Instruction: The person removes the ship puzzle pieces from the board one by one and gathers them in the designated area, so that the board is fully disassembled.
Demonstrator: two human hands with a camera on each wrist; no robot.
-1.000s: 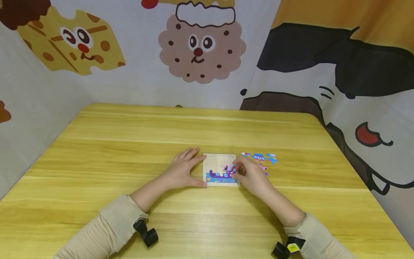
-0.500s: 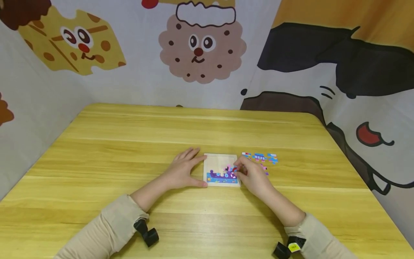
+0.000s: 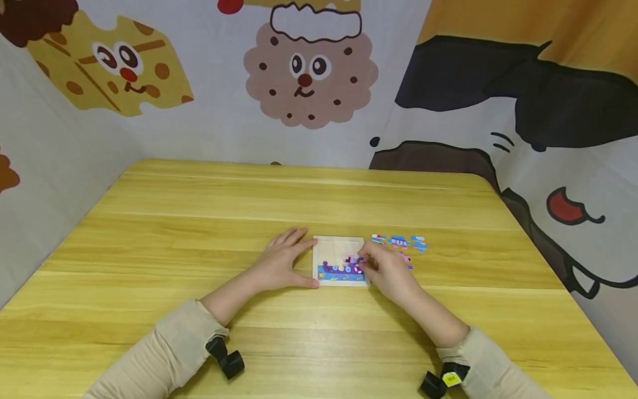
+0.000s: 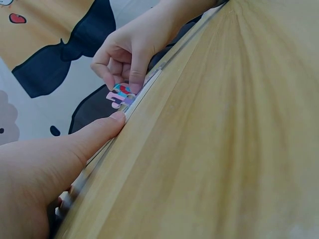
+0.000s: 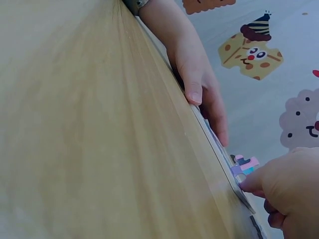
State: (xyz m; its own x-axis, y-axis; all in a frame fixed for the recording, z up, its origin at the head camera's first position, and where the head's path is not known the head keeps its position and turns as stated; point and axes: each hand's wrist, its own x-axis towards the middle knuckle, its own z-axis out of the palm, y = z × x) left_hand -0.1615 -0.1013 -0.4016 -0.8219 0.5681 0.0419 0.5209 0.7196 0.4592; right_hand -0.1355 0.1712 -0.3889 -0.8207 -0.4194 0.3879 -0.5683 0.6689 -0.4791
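A shallow square jigsaw puzzle tray (image 3: pixel 344 284) lies on the table, its lower part covered by pieces forming a purple boat (image 3: pixel 341 270) on blue water. My left hand (image 3: pixel 281 263) has its thumb and fingers spread, touching the tray's left edge. At the right side of the tray, my right hand (image 3: pixel 392 271) pinches a small red and blue puzzle piece (image 4: pixel 121 88) between thumb and index finger, low over the placed pieces. The fingers hide part of it. Pink and purple pieces stick up beside it in both wrist views.
Several loose puzzle pieces (image 3: pixel 400 241) lie on the wooden table (image 3: pixel 299 199) right of the tray, some partly behind my right hand. A cartoon-printed cloth (image 3: pixel 199 133) hangs beyond the table's far edge. Black wrist devices (image 3: pixel 226 360) are strapped over both sleeves.
Little differs. My right hand keeps its pinch on the puzzle piece at the tray's right side, with slight finger shifts. The left hand stays at the tray's left edge.
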